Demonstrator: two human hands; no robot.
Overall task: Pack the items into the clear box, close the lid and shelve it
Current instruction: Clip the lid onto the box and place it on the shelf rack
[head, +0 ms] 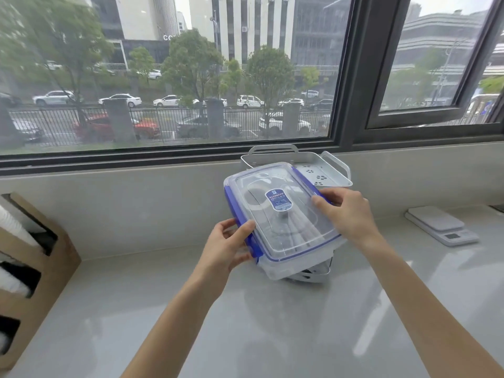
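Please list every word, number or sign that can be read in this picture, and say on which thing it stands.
"CO": white letters on a building outside the window, cut off by a tree.
Blue label on the clear box's lid: print too small to read.
Scale display: nothing legible.

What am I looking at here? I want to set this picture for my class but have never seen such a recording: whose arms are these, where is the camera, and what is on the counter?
There is no machine: a person wears one wide-angle camera on the head, so you look forward and down along their own two bare arms. The left hand grips the blue latch side of a clear box, and the right hand holds its far side. The lid, clear with blue clips and a blue label, sits on the box. Both hands hold it over a pale grey counter below a window. Behind and under the box stands a white tiered rack. A small white kitchen scale lies to the right, and a brown cardboard organiser stands at the left edge.
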